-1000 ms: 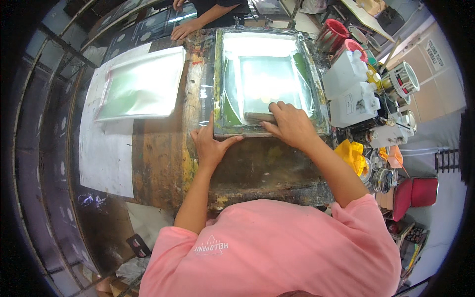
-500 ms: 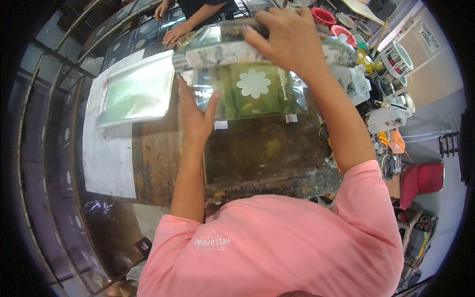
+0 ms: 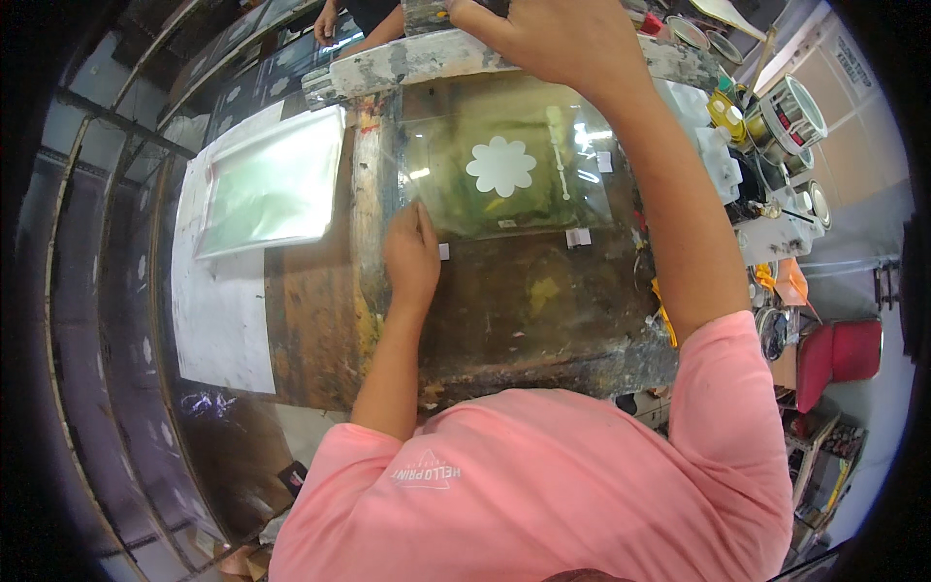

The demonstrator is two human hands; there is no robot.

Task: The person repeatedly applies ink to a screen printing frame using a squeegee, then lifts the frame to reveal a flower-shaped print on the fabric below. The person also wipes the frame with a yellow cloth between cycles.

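My right hand (image 3: pixel 567 44) grips the paint-stained wooden frame (image 3: pixel 417 63) of a printing screen, which stands raised at the far side of the table. Below it lies a clear plastic sheet (image 3: pixel 446 141) with a white flower shape (image 3: pixel 500 167) showing on it, over an olive-green patch. With fingertips pinched together, my left hand (image 3: pixel 412 257) holds the sheet's left edge. Small white tabs (image 3: pixel 579 238) sit along the sheet's near and right edges. The upper part of the screen is cut off by the picture's top edge.
Left of my left hand a stack of shiny clear plastic sheets (image 3: pixel 272 179) rests on white paper (image 3: pixel 225 325). Paint cans (image 3: pixel 790 116) and white jugs (image 3: pixel 713 155) crowd the right side. Another person's hand (image 3: pixel 325 27) shows at the far left. A red chair (image 3: pixel 844 359) stands right.
The screen frame has risen and moved farther away with my right hand, uncovering more of the plastic sheet. My left hand has gone from spread fingers to a pinch at the sheet's left edge.
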